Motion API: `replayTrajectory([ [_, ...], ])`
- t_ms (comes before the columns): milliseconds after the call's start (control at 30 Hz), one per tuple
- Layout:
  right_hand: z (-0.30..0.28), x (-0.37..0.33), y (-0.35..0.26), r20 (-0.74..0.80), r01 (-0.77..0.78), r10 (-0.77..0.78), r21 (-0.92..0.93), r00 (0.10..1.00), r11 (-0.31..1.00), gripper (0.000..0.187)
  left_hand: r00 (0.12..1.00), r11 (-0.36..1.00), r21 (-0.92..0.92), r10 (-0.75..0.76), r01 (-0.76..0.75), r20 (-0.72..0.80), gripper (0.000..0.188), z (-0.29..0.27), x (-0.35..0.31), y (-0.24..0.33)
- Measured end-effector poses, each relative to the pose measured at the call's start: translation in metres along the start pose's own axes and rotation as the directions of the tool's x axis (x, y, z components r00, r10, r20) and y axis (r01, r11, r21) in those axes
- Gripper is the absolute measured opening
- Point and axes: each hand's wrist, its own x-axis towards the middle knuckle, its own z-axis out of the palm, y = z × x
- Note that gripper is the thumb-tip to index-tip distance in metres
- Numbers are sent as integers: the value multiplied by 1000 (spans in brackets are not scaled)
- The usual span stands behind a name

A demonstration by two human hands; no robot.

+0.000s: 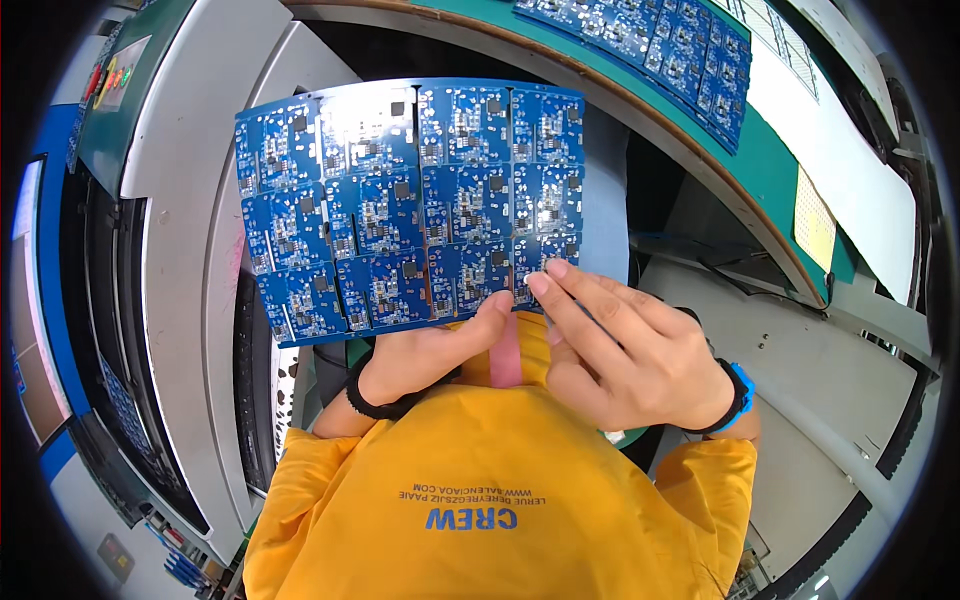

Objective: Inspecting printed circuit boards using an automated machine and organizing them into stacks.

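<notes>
A large blue circuit board panel, divided into several repeating boards with small chips and solder points, is held up tilted in front of me. My left hand grips its lower edge, thumb on the front face; the other fingers are hidden behind it. Over the panel's lower right corner is my right hand, index and middle fingers stretched out, their tips at the board's surface. Its thumb is partly tucked below them. Nothing plain shows between these fingers, and whether the tips press the board is unclear.
More blue circuit board panels lie on the green-topped bench ahead, beside white sheets and a yellow perforated piece. A grey machine housing stands close on the left. A black cable runs under the bench edge.
</notes>
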Motion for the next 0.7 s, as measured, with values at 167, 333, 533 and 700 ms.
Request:
replayTrajectory([
  [167, -23, -16, 24, -176, -172, 184, 82, 967, 982, 17, 996, 997, -81, 15, -22, -85, 35, -5, -5, 0],
  [333, -69, -61, 63, -427, -789, 670, -228, 607, 570, 7, 998, 982, -185, 25, -36, -62, 38, -6, 1, 1],
  [533, -98, -129, 122, -356, -851, 843, -486, 403, 201, 15, 997, 974, -225, 17, -32, -70, 37, -8, -1, 0],
  [700, -83, -103, 106, -347, -877, 807, -238, 478, 417, 26, 999, 974, -225, -18, 9, -38, 32, -10, -2, 0],
])
